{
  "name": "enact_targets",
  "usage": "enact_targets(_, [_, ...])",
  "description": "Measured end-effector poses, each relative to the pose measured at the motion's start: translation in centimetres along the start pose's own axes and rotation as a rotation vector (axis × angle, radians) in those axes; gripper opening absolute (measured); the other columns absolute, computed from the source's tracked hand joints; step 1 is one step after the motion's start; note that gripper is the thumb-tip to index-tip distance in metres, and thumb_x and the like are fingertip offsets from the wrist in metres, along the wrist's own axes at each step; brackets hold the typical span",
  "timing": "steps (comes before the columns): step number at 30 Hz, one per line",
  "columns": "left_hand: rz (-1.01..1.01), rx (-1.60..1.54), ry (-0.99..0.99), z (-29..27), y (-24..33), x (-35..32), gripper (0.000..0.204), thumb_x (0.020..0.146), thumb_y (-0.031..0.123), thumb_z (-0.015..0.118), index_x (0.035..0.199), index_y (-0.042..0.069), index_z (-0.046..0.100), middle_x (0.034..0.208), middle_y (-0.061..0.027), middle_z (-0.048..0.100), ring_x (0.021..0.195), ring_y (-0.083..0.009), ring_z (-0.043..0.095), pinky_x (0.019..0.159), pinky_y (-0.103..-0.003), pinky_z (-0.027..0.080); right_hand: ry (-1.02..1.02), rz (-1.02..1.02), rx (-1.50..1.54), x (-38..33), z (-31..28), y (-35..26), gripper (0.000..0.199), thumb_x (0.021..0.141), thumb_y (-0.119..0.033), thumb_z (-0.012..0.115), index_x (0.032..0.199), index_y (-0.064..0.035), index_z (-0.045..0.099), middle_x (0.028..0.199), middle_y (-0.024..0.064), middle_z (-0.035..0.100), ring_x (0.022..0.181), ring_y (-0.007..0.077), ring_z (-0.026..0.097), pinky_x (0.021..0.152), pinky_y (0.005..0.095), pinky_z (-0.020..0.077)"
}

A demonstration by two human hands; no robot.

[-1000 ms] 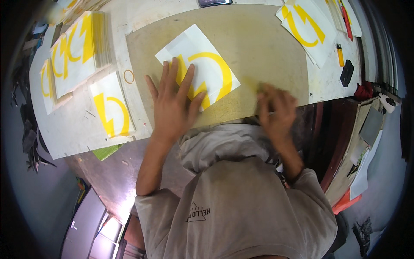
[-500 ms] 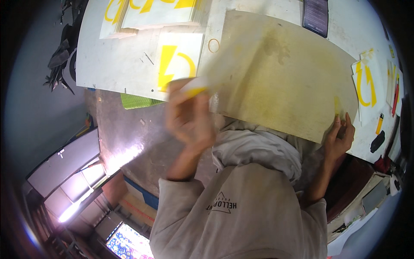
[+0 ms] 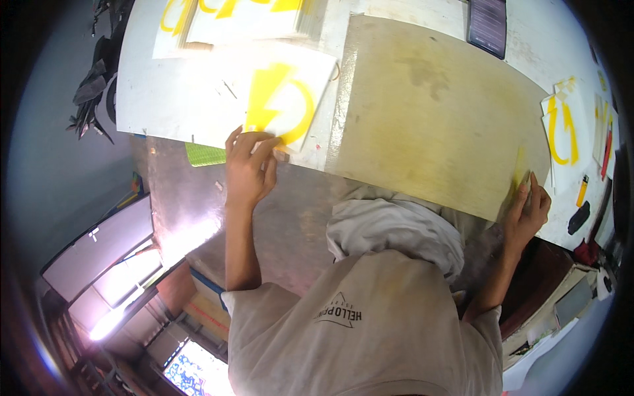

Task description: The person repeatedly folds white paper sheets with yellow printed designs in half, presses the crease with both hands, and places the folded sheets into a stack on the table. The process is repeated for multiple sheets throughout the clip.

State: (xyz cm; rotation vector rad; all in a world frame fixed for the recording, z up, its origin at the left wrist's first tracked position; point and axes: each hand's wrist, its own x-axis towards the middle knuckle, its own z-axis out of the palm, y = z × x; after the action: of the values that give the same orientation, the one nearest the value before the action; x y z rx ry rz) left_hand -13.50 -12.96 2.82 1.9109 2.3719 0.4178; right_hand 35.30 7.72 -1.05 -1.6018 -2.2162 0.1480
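Note:
My left hand (image 3: 249, 165) rests on the near edge of a white sheet with a yellow cut-out shape (image 3: 284, 99), fingers pinching its lower corner on the white table (image 3: 165, 99). My right hand (image 3: 528, 211) presses its fingertips on the near right corner of a large tan board (image 3: 429, 112), where a thin yellow strip (image 3: 518, 168) lies under the fingers. Whether the right hand grips the strip I cannot tell.
More white sheets with yellow shapes lie stacked at the far left (image 3: 231, 13) and at the right edge (image 3: 568, 132). A dark phone (image 3: 487, 23) lies beyond the board. A yellow lighter (image 3: 581, 191) and a black object (image 3: 579, 218) sit at right. A green pad (image 3: 206, 155) pokes out below the table.
My left hand carried the white sheet with the yellow shape off the tan board to the left and set it on the white table. My right hand stayed at the board's right corner.

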Motion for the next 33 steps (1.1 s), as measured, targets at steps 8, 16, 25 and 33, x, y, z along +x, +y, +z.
enact_targets(8, [0.015,0.122,0.013,0.0,-0.6,-1.5,0.033,0.079,0.003,0.066,0.110,0.009,0.074,0.103,-0.0109,0.066,0.102,-0.0303,0.063,0.110,-0.055,0.040,0.181,-0.134,-0.142,8.0,-2.9,2.7,0.053,0.089,-0.025,0.081,0.136,-0.0053,0.065,0.127,0.0219,0.063,0.122,0.0374,0.058,0.107,0.0499,0.0415])
enact_targets(16, [0.036,0.059,0.179,0.0,3.9,-0.5,0.039,0.083,0.003,0.065,0.122,0.004,0.071,0.126,-0.0185,0.063,0.119,-0.0406,0.057,0.107,-0.055,0.042,-0.142,-0.150,-0.237,10.6,-3.0,5.4,0.038,0.094,-0.023,0.073,0.126,-0.0041,0.067,0.119,0.0169,0.073,0.115,0.0326,0.066,0.116,0.0526,0.0350])
enact_targets(25, [0.127,-0.813,0.009,4.7,13.6,6.3,0.046,0.084,0.006,0.071,0.130,-0.001,0.066,0.124,-0.0208,0.064,0.117,-0.0340,0.062,0.104,-0.043,0.048,0.136,-0.215,-0.092,7.8,-1.8,2.0,0.016,0.099,-0.006,0.060,0.111,-0.0005,0.068,0.123,0.0168,0.071,0.114,0.0325,0.066,0.114,0.0544,0.0358])
enact_targets(33, [-0.512,-1.620,-0.365,7.6,18.1,12.1,0.047,0.106,0.029,0.062,0.142,-0.001,0.057,0.130,-0.0083,0.066,0.115,-0.0182,0.063,0.100,-0.034,0.049,-0.188,-0.491,0.362,1.6,-0.9,-8.8,0.030,0.088,-0.012,0.074,0.114,0.0001,0.066,0.135,0.0210,0.064,0.127,0.0380,0.061,0.114,0.0589,0.0389])
